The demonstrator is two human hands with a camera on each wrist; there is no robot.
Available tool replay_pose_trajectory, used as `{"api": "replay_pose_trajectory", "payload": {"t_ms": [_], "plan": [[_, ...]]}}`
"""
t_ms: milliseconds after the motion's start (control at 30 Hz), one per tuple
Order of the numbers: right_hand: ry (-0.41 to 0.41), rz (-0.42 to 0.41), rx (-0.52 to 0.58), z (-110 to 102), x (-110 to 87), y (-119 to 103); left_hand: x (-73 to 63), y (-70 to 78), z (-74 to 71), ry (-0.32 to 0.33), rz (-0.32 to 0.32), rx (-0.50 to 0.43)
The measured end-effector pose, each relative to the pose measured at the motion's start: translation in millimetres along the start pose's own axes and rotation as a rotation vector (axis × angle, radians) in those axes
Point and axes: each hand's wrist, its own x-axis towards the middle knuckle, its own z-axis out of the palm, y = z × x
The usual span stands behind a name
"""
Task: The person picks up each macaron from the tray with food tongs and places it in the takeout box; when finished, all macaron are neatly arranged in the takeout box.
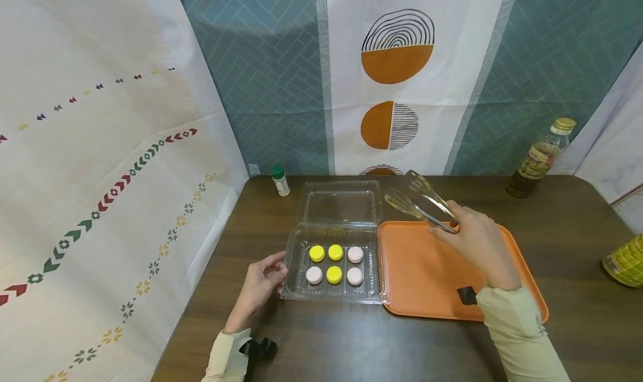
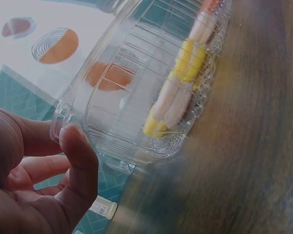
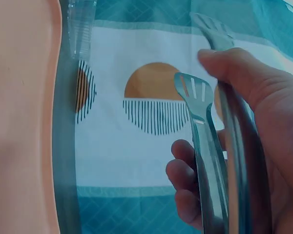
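Observation:
A clear plastic container [image 1: 296, 248] holds three yellow macarons [image 1: 334, 275] and three pale ones [image 1: 355, 254] in two rows. Its hinged lid [image 1: 342, 203] lies folded back toward the wall. At the container's left edge, my left hand [image 1: 263, 281] pinches the rim between thumb and finger, seen closely in the left wrist view. My right hand [image 1: 474, 242] grips metal tongs [image 1: 428, 218] above the orange tray [image 1: 419, 284]. The tongs' slotted ends [image 3: 195, 90] are spread apart with nothing between them, pointing toward the wall.
The container's right edge overlaps the tray's left rim. A small green-capped shaker [image 1: 281, 184] stands at the back left. An oil bottle [image 1: 537, 161] is at the back right, and a yellow container [image 1: 625, 262] sits by the right edge. A patterned cloth hangs behind the table.

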Motion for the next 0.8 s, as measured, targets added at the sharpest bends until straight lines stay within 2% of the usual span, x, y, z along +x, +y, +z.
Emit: {"api": "replay_pose_trajectory", "payload": {"t_ms": [67,300,600,800], "plan": [[0.022,0.016,0.009,-2,-0.9,2,-0.8,0.2,-0.3,0.000,0.000,0.007],[0.002,0.158,0.045,-11,-3.9,11,-1.8,-0.4,-0.5,-0.003,0.016,0.012],[0.067,0.227,0.057,-18,-9.0,28,-1.6,-3.7,-0.3,0.002,0.023,0.029],[0.055,0.319,0.082,-27,-11.6,47,-0.1,-1.9,0.3,-0.007,0.006,-0.030]]}}
